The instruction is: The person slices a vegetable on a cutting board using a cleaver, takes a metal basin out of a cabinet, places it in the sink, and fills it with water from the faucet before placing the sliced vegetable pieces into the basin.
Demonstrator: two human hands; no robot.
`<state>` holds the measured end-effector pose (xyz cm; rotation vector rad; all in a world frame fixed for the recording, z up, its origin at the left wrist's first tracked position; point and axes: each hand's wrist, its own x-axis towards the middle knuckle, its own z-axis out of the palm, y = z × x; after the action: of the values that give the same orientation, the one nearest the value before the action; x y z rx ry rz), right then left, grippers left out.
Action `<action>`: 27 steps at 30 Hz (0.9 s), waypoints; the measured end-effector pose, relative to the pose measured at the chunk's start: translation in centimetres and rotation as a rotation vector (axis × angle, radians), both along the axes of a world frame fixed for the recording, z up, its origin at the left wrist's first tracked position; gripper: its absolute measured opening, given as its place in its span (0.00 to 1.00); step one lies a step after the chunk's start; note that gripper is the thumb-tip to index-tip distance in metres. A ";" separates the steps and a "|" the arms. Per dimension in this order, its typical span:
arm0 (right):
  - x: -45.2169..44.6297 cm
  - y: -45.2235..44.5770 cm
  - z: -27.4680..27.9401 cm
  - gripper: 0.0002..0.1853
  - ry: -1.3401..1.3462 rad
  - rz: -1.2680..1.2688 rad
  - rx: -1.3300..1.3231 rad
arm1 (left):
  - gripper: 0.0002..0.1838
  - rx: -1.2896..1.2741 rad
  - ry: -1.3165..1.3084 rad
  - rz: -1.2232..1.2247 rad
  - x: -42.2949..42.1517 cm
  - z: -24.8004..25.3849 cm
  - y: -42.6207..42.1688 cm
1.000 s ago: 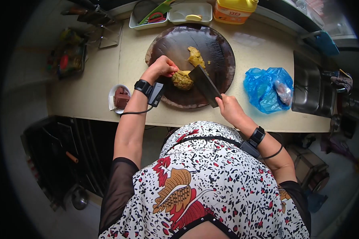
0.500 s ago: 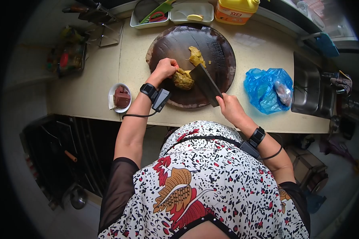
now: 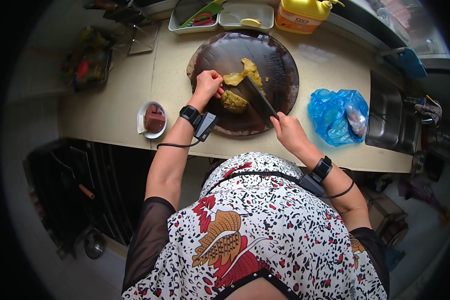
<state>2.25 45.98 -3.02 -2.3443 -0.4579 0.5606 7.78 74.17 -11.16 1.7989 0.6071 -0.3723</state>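
Dark, one cleaver [image 3: 257, 101] in the right hand [image 3: 290, 132] flanks one lump [image 3: 233, 102].

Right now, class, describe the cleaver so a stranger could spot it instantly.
On the counter lies a round chopping board. The right hand holds the cleaver across its near right side. Flat, dark and straight-edged, it stands apart from the lumpy yellowish pieces beside it.
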 end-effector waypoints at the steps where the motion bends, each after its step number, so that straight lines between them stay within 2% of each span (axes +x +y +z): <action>1: 0.1 0.1 0.0 0.14 0.001 0.001 -0.001 | 0.05 0.004 0.023 0.023 -0.1 -0.2 0.1; 3: 0.6 0.4 -0.5 0.14 -0.008 0.020 0.018 | 0.05 0.010 0.067 0.066 0.0 -0.3 0.4; 6: 1.7 1.3 -1.0 0.14 -0.038 0.040 0.024 | 0.03 0.143 0.009 -0.053 -0.5 0.0 0.8; 9: 2.7 2.3 -1.4 0.14 -0.074 0.055 0.032 | 0.03 0.213 -0.122 -0.072 -1.1 -0.2 0.8; 12: 3.2 3.0 -1.3 0.14 -0.085 0.071 0.039 | 0.04 0.177 -0.163 -0.022 -1.4 -0.8 0.5; 15: 3.4 3.6 -1.4 0.14 -0.073 0.082 0.048 | 0.03 0.290 -0.297 -0.058 -1.5 -2.0 0.7; 18: 3.5 4.1 -1.5 0.15 -0.076 0.076 0.044 | 0.03 0.261 -0.228 -0.018 -1.6 -2.2 0.5; 21: 3.8 4.2 -1.4 0.15 -0.071 0.076 0.034 | 0.06 0.353 -0.306 -0.007 -1.5 -3.3 0.6; 27: 4.5 3.9 -1.5 0.15 -0.082 0.129 0.047 | 0.05 0.196 -0.290 0.048 -1.9 -3.3 0.8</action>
<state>6.80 49.92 -4.53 -2.3104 -0.6575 0.5085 5.87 74.97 -14.51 1.9758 0.4931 -0.0160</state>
